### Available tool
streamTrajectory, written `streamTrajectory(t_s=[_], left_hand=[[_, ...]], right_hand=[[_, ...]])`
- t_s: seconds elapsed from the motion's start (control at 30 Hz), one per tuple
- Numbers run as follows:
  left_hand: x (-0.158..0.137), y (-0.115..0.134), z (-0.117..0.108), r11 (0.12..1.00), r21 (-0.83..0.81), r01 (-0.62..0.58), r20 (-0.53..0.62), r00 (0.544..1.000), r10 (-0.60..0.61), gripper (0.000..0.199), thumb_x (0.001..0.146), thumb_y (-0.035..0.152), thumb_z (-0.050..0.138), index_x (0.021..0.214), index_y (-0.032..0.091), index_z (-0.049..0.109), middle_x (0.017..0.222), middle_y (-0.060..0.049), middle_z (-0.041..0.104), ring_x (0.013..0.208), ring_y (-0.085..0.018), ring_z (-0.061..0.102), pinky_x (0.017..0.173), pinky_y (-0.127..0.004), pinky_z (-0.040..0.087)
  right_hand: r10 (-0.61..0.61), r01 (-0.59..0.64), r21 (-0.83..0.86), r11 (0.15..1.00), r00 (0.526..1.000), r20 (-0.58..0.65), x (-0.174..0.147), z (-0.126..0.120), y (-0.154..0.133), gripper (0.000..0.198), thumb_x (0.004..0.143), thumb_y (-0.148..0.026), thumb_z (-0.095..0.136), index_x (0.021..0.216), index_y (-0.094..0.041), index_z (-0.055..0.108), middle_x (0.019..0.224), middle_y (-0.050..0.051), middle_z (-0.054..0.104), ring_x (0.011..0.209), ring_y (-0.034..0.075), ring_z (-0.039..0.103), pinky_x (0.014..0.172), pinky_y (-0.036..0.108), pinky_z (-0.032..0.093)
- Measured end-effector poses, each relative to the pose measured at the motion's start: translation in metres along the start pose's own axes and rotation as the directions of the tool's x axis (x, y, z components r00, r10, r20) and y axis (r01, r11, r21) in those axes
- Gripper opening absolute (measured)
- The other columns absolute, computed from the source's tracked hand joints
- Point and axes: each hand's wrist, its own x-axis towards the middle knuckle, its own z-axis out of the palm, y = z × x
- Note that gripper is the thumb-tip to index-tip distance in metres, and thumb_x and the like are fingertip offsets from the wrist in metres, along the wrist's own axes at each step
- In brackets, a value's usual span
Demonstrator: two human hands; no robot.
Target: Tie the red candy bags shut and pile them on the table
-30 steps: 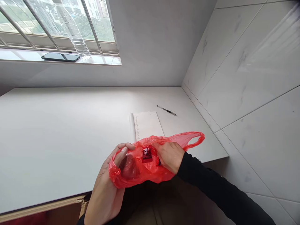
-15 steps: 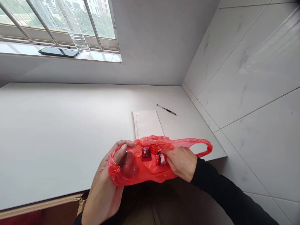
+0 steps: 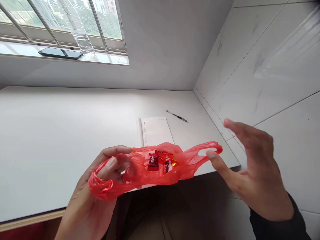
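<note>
One hand gripping bag off-table.

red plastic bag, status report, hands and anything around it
Left hand gripping thin red plastic bag, small red wrapped candies inside. Right hand open, thumb at bag handle. White notebook beyond on table.
</note>
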Motion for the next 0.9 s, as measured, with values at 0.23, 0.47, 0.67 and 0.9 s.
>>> streamTrajectory(t_s=[0.23, 0.47, 0.67, 0.9], left_hand=[[-0.007, -0.003, 0.010, 0.964, 0.205, -0.170, 0.068, 0.985, 0.159, 0.061, 0.064, 0.040, 0.081, 0.123, 0.031, 0.069, 0.117, -0.011, 0.067, 0.110, -0.036, 0.061, 0.091, -0.045, 0.056], [-0.008, -0.007, 0.034, 0.539, 0.643, -0.543, 0.316, 0.830, 0.459, 0.026, 0.090, 0.031, 0.063, 0.113, 0.032, 0.075, 0.097, -0.006, 0.067, 0.086, -0.022, 0.062, 0.078, -0.031, 0.049], [0.005, 0.008, 0.039, 0.468, 0.660, -0.587, 0.333, 0.788, 0.519, 0.029, 0.101, 0.036, 0.048, 0.100, 0.026, 0.075, 0.104, -0.006, 0.065, 0.108, -0.022, 0.062, 0.088, -0.033, 0.051], [0.006, 0.012, 0.057, 0.706, 0.560, -0.434, 0.441, 0.877, 0.189, 0.039, 0.094, 0.045, 0.060, 0.125, 0.025, 0.047, 0.068, 0.005, 0.054, 0.055, -0.013, 0.053, 0.049, -0.024, 0.046]], right_hand=[[0.213, -0.229, 0.090, 0.969, 0.963, 0.165, 0.007, -0.010, 0.014, 0.013, 0.097, -0.037, 0.063, 0.104, -0.029, 0.071, 0.094, 0.000, 0.067, 0.081, 0.015, 0.063, 0.066, 0.027, 0.053], [0.017, -0.048, 0.518, 0.854, 0.998, 0.065, 0.022, 0.000, -0.027, 0.020, 0.092, -0.019, 0.070, 0.109, -0.030, 0.070, 0.098, -0.003, 0.066, 0.079, 0.009, 0.062, 0.070, 0.021, 0.056], [-0.120, 0.002, 0.679, 0.734, 0.985, 0.127, 0.040, 0.020, -0.040, 0.021, 0.094, -0.015, 0.067, 0.112, -0.027, 0.068, 0.094, -0.003, 0.063, 0.077, 0.008, 0.059, 0.070, 0.022, 0.056], [-0.145, 0.019, 0.745, 0.667, 0.984, 0.105, 0.055, 0.030, -0.043, 0.027, 0.095, -0.015, 0.066, 0.119, -0.026, 0.064, 0.091, -0.004, 0.059, 0.080, 0.008, 0.060, 0.073, 0.023, 0.056]])
